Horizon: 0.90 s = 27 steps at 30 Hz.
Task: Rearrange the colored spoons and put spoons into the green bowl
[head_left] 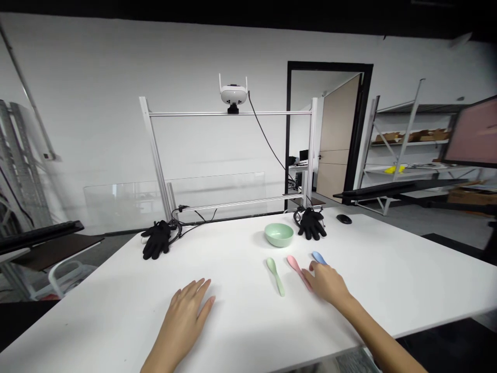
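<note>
1. Blue spoon [319,257] lies on the white table [233,331], right of the middle. Its round head shows, and the fingers of the right hand [325,283] cover the part near the handle.
2. The right hand is not spread. Its fingers are close together and come down on the blue spoon, but I cannot tell if they pinch it or only touch it. The side of this hand is just beside the end of the pink spoon [297,270].
3. The left hand [186,316] lies palm down on the table, near the front edge. Its fingers are a little spread, it holds nothing, and it is well apart from the spoons.
4. The pink spoon and the green spoon [275,276] lie on the table, left of the blue spoon, with heads toward the far edge. They do not touch each other.
5. A pale green bowl [278,234] stands upright behind the spoons, near the far edge.
6. Two black gloves [157,239] [311,224] with cables lie along the far edge, one on each side of the bowl. A black mouse [344,219] is near the far right corner.
7. Behind the table stands a metal frame [233,113], and a white headset [233,95] sits on its top bar.
</note>
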### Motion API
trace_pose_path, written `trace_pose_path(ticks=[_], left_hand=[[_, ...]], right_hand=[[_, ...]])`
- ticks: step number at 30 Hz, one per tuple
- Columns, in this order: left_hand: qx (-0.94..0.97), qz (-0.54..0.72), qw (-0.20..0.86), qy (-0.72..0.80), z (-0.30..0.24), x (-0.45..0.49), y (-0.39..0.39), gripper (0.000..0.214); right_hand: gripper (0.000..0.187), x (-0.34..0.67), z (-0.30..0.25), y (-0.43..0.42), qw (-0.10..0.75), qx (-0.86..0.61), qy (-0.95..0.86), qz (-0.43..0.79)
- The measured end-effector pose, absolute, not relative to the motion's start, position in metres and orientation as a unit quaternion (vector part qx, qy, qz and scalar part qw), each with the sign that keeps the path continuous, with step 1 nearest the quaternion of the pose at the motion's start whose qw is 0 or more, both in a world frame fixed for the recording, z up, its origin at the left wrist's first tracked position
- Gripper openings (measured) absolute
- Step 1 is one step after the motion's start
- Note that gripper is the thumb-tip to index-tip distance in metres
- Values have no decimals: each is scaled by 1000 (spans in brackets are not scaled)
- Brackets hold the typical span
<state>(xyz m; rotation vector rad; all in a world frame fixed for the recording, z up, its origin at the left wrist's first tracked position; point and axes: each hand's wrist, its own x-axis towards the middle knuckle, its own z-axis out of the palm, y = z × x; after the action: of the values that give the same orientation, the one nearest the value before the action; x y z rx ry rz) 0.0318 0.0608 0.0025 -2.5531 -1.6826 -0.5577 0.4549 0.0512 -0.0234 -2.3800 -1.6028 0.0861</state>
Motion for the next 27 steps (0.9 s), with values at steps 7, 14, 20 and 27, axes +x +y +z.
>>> trace_pose_path(ticks=[7,14,20,27], left_hand=[[-823,-183,17,-537,-1,31,62,56],[-824,-183,13,-536,-3,32,65,56],[-822,-176,13,-541,2,33,62,58],[-823,-160,18,-545,2,33,63,57]], right_hand=[[44,513,-33,58,82,-869,-487,3],[31,521,-40,58,97,-866,-490,38],[29,506,-35,56,115,-850,-511,53],[29,507,-36,61,115,-856,-499,69]])
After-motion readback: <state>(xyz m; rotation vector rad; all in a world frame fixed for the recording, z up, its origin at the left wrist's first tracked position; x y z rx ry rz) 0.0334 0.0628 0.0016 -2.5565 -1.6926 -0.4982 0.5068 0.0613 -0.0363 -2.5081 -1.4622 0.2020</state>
